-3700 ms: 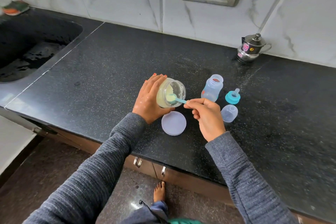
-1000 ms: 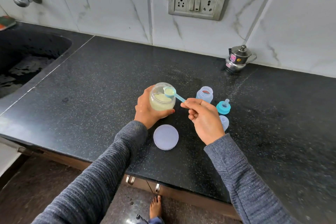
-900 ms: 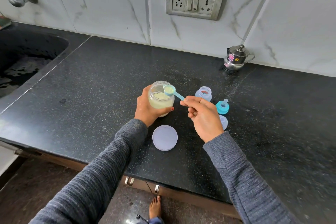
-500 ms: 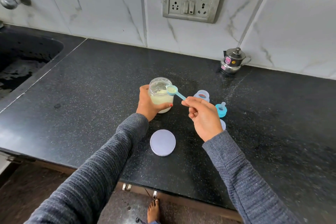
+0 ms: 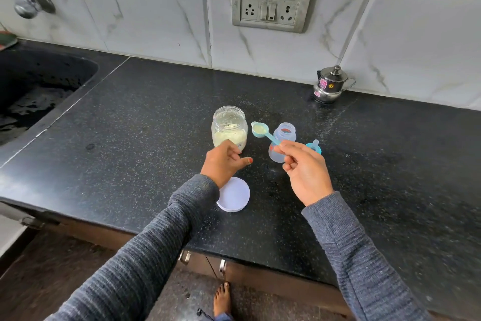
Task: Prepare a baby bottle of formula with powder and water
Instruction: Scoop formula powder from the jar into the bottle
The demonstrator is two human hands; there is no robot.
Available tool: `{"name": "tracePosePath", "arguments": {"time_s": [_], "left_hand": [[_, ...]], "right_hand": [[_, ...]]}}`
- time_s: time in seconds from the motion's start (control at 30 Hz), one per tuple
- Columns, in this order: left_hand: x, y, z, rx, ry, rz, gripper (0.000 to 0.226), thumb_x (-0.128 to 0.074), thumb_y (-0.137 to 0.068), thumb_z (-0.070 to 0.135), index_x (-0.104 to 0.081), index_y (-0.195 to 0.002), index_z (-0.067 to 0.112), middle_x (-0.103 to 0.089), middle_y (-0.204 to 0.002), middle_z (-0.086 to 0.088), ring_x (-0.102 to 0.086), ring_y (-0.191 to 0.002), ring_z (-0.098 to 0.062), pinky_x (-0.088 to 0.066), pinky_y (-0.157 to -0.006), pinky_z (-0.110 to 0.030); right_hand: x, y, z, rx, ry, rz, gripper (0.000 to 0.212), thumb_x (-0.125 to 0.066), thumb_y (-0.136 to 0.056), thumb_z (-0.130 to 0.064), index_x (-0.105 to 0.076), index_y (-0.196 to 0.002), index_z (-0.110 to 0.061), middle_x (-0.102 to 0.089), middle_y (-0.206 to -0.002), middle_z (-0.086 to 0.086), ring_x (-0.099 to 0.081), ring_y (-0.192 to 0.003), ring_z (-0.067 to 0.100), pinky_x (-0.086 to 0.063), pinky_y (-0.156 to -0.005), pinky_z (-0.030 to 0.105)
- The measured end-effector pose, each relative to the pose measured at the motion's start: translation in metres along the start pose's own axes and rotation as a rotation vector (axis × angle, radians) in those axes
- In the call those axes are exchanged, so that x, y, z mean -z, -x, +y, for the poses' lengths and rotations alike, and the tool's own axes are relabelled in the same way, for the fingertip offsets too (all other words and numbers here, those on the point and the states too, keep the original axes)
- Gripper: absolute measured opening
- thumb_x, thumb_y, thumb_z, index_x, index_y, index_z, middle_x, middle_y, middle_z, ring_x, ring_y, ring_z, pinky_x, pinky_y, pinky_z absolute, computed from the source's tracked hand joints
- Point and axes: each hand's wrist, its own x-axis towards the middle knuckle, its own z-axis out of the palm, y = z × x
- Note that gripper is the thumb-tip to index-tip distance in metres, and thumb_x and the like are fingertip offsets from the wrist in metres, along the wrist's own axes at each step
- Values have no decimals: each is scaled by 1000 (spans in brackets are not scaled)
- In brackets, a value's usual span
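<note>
- Your right hand [image 5: 307, 172] pinches the handle of the small turquoise plastic scoop [image 5: 263, 131]; its bowl, filled with pale powder, is held up between the jar and the bottle.
- The clear glass jar of cream formula powder [image 5: 229, 128] stands upright and open on the black speckled stone bench [image 5: 145, 122], just beyond your left hand [image 5: 223, 163].
- Your left fingers are loosely curled and hold nothing; whether they touch the jar's base you cannot tell.
- The translucent bluish baby bottle [image 5: 282, 139] stands open just beside your right fingers [image 5: 285, 147], with the turquoise teat ring [image 5: 315, 146] behind that hand.
- The round white plastic lid [image 5: 234, 194] lies flat near the bench's front edge, partly under your left wrist.
- Open bench spreads to the left as far as the black sink [image 5: 39, 86], and to the right; a small steel pot [image 5: 329, 85] stands by the wall.
</note>
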Motion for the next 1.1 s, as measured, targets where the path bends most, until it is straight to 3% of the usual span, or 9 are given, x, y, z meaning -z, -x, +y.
{"name": "tracePosePath", "arguments": {"time_s": [0.13, 0.33, 0.43, 0.6, 0.8, 0.97, 1.1], "left_hand": [[-20, 1, 13, -60, 50, -101, 47, -76, -76, 20, -54, -117, 9, -58, -101, -4, -54, -93, -15, -45, -82, -18], [-51, -18, 30, -77, 10, -163, 77, -79, -74, 21, -37, -137, 11, -49, -135, -11, -46, -126, -21, -39, -106, -37], [-63, -31, 40, -61, -7, -159, 85, -79, -73, 21, -29, -142, 12, -43, -143, -10, -40, -132, -22, -33, -110, -36], [-77, -46, 50, -68, 25, -148, 87, -79, -73, 15, -25, -141, 13, -44, -142, -9, -43, -129, -25, -35, -108, -35], [-77, -44, 47, -85, 85, -147, 64, -79, -72, 18, -42, -123, 16, -56, -125, -6, -52, -116, -22, -42, -97, -33], [-58, -35, 48, -170, 111, -194, 61, -81, -70, 27, -43, -118, 23, -55, -120, 3, -51, -109, -13, -43, -96, -29], [-40, -24, 47, -191, 141, -225, 58, -81, -70, 29, -44, -115, 28, -55, -116, 6, -54, -107, -15, -47, -95, -33]], "right_hand": [[12, 4, -5, 27, -31, 25, 7, -63, -85, -4, -68, -87, -8, -69, -79, 6, -45, -61, 6, -36, -60, 19], [35, 12, -20, 79, -4, 106, 15, -62, -86, -5, -68, -99, -1, -68, -80, 7, -44, -60, 4, -36, -60, 18], [43, 13, -25, 91, 35, 144, 12, -62, -87, -7, -71, -95, -8, -70, -79, 3, -44, -64, 5, -38, -63, 20], [52, 8, -31, 103, 66, 198, 11, -65, -85, -8, -73, -89, -13, -72, -81, 2, -45, -72, 9, -40, -68, 25], [51, 3, -36, 143, 132, 210, 12, -66, -84, -9, -74, -91, -14, -72, -87, 5, -48, -75, 11, -42, -71, 27], [47, 3, -37, 209, 217, 198, 15, -65, -85, -8, -71, -96, -17, -73, -89, 6, -56, -75, 7, -45, -72, 26], [43, 4, -36, 271, 306, 190, 18, -65, -85, -9, -70, -99, -19, -72, -93, 4, -62, -72, 4, -46, -65, 17]]}}
